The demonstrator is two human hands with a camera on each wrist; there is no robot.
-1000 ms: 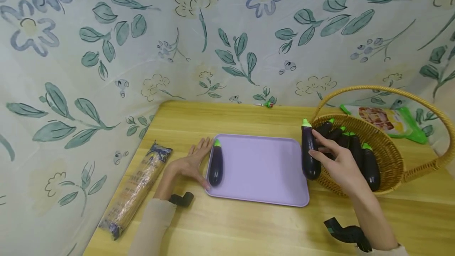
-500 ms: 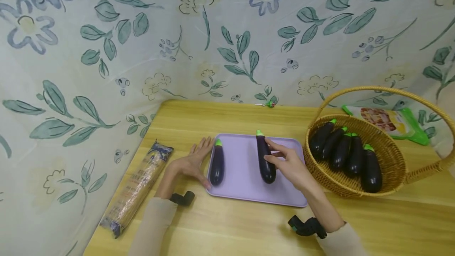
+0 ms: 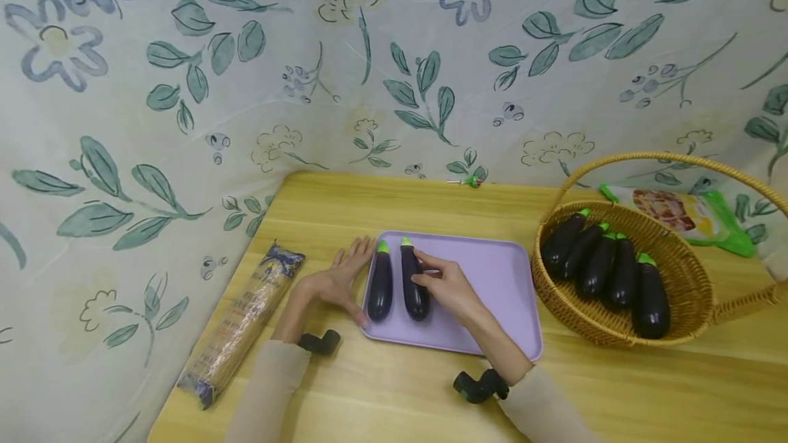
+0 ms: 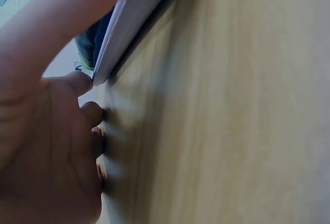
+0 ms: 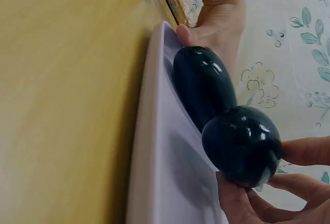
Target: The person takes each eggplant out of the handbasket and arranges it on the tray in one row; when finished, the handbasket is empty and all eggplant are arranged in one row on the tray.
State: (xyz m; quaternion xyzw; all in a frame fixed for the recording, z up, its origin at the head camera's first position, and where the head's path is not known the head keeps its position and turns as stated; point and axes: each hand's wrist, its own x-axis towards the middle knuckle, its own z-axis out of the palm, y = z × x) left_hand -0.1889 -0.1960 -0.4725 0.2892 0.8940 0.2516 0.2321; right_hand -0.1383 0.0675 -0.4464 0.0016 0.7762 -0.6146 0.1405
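**Eggplant [image 3: 412, 286], one, held over tray [image 3: 486, 292]**

Head: right hand [image 3: 452, 289], thumb and fingers pinching its side; second eggplant [image 3: 380, 286] just beside. Left hand [image 3: 335, 287] spread, gripping nothing, at tray's edge.
Left wrist: fingertips by table [image 4: 221, 121].
Right wrist: glossy skin; probably firm, light, slippery; best held mid-body.

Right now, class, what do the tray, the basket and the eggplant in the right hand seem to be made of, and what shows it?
Tray: probably smooth plastic, low sheen; even lilac colour, moulded rim.
Basket: looks like wicker, perhaps imitation, slightly glossy; interlaced strands show.
Eggplant in the right hand: glossy skin with sharp highlights; real or plastic, the look leaves open.
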